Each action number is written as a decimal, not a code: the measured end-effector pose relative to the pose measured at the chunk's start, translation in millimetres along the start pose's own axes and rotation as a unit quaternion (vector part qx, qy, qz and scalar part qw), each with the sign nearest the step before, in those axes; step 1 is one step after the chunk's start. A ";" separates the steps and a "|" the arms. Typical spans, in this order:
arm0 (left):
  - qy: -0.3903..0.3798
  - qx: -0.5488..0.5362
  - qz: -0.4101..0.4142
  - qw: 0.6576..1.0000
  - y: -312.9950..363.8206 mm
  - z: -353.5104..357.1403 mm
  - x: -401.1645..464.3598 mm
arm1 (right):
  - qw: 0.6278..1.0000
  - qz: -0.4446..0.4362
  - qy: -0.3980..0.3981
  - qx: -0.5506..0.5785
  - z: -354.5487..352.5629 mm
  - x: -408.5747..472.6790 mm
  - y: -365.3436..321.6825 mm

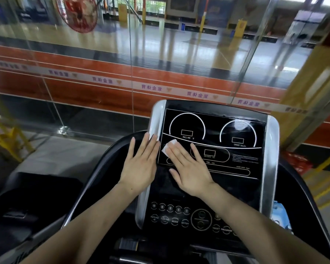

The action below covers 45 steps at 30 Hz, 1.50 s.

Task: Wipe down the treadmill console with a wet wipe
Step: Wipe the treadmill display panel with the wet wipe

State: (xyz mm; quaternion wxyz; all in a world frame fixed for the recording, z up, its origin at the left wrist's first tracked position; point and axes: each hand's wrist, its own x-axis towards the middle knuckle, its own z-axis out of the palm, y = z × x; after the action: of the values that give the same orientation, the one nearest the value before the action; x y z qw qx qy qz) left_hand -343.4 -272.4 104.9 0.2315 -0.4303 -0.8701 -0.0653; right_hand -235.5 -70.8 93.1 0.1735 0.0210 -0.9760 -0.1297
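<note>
The treadmill console (227,130) is a black panel with white dial outlines and silver side rails. A white wet wipe (169,146) lies on the panel's left part, under my fingertips. My right hand (189,168) presses flat on the wipe with straight fingers. My left hand (141,164) rests flat and open on the console's left silver rail and the black surround beside it. Round buttons (171,216) sit on the lower console, below my hands.
A glass wall (130,63) stands just beyond the console. A blue-and-white pack (280,216) sits at the console's right side. Yellow railings (6,138) stand at far left, and a red item (297,162) lies on the floor at right.
</note>
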 end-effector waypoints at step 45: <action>-0.017 0.007 0.007 1.000 -17.4 -3.1 -21.6 | 0.985 0.151 0.008 0.089 4.9 19.3 -51.3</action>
State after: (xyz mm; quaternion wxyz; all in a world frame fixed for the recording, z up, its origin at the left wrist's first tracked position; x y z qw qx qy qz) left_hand -344.6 -299.7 99.2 0.2200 -0.4361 -0.8711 -0.0505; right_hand -255.5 -120.7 81.7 0.1959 -0.1103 -0.9743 -0.0148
